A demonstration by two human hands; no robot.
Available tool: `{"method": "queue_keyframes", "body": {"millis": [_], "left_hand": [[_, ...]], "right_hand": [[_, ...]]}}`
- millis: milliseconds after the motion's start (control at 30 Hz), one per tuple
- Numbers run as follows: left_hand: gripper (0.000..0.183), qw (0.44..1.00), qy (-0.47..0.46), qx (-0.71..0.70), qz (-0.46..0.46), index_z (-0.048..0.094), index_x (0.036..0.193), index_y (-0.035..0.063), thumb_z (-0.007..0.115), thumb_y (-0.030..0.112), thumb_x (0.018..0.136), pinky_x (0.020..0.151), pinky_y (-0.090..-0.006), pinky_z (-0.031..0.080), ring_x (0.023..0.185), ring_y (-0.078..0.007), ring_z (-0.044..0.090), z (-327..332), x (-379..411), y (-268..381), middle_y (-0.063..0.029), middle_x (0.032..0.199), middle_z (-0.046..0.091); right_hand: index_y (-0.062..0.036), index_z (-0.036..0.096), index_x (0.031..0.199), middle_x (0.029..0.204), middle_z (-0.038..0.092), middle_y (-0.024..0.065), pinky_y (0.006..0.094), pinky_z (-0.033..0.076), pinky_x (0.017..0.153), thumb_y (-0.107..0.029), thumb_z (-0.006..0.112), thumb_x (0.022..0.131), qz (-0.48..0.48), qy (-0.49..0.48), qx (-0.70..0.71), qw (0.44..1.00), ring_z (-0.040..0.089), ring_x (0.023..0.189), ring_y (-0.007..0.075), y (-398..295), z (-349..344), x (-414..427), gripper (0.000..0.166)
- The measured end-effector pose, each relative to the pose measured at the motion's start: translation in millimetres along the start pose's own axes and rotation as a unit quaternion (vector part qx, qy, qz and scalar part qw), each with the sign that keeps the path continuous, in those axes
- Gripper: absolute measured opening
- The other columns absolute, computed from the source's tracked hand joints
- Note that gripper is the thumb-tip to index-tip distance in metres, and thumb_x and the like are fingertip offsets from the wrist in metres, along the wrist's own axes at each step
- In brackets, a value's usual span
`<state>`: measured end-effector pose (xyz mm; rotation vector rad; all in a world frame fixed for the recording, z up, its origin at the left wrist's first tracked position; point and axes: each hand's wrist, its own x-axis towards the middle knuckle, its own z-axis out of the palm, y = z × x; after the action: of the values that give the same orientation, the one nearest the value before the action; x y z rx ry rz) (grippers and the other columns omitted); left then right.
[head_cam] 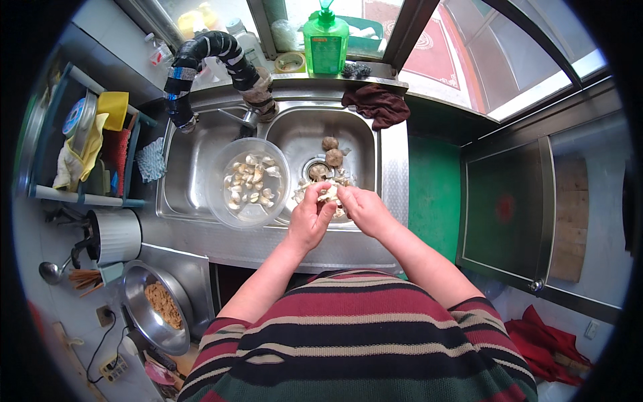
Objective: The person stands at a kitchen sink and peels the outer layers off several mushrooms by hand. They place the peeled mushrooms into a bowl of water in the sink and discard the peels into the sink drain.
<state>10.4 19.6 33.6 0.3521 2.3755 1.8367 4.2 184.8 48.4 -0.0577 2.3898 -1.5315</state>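
Note:
My left hand (312, 216) and my right hand (365, 207) meet over the near part of the right sink basin (296, 125). Between their fingertips is a pale piece of garlic (329, 191), partly covered by the fingers. Whole garlic bulbs (332, 157) lie in the basin beyond my hands, one of them at the drain (317, 163). Papery garlic skins (300, 193) are scattered beneath and around my fingers. To the left, a clear plastic bowl (216, 206) spans the divider between the two basins and holds many loose garlic cloves (251, 177).
A tape-wrapped pipe (206, 45) arches behind the left basin, near the faucet (249, 118). Green pump bottle (325, 45) and dark cloth (377, 105) sit along the back edge. At left are a rack (83, 198) and a steel bowl (181, 296) with brown food.

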Motion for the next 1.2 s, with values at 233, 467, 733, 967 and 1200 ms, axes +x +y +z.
{"method": "queue_keyframes", "body": {"millis": [233,467,733,967,1200], "left_hand": [[0.038,0.973,0.106,-0.183,-0.092,0.05,0.105,0.0054,0.052,0.04,0.091,0.059,-0.0219,0.042,0.065,-0.0086,0.053,18,11,-12,-0.0018,0.078,0.056],[0.031,0.932,0.161,-0.314,-0.087,0.052,0.094,0.0067,0.051,0.038,0.092,0.061,-0.0183,0.038,0.069,-0.0037,0.043,40,10,-8,0.0027,0.079,0.051],[0.027,0.951,0.177,-0.251,-0.033,0.051,0.093,0.0049,0.048,0.032,0.094,0.072,-0.0228,0.04,0.077,-0.007,0.046,38,22,-1,0.0002,0.082,0.053],[0.035,0.934,0.159,-0.31,-0.08,0.05,0.094,0.0088,0.041,0.043,0.094,0.056,-0.0203,0.037,0.063,-0.0051,0.044,36,27,13,0.0022,0.073,0.05],[0.047,0.762,-0.034,-0.619,-0.19,0.051,0.095,0.0119,0.032,0.055,0.093,0.04,-0.0222,0.025,0.043,-0.0079,0.032,16,36,-1,0.0007,0.055,0.04]], "right_hand": [[-0.0068,0.053,0.074,0.066,0.059,0.016,0.0456,0.046,0.054,-0.034,0.048,0.09,-0.152,0.107,-0.248,0.951,0.059,0.061,0.0363,-26,4,-11,0.031],[-0.0067,0.052,0.073,0.061,0.058,0.016,0.0451,0.046,0.053,-0.032,0.046,0.09,-0.129,0.142,-0.206,0.96,0.057,0.058,0.0366,-24,8,-3,0.031],[-0.0038,0.051,0.075,0.067,0.056,0.0211,0.0468,0.044,0.058,-0.029,0.04,0.092,-0.11,0.164,-0.07,0.978,0.056,0.066,0.0418,-22,15,7,0.032],[-0.0021,0.052,0.075,0.066,0.056,0.0208,0.0444,0.043,0.057,-0.026,0.039,0.093,-0.123,0.216,-0.017,0.968,0.057,0.062,0.0378,-14,23,12,0.032],[-0.0002,0.056,0.077,0.069,0.061,0.0144,0.0368,0.049,0.063,-0.031,0.05,0.09,0.026,0.187,0.068,0.98,0.062,0.067,0.0259,0,4,22,0.034]]}}
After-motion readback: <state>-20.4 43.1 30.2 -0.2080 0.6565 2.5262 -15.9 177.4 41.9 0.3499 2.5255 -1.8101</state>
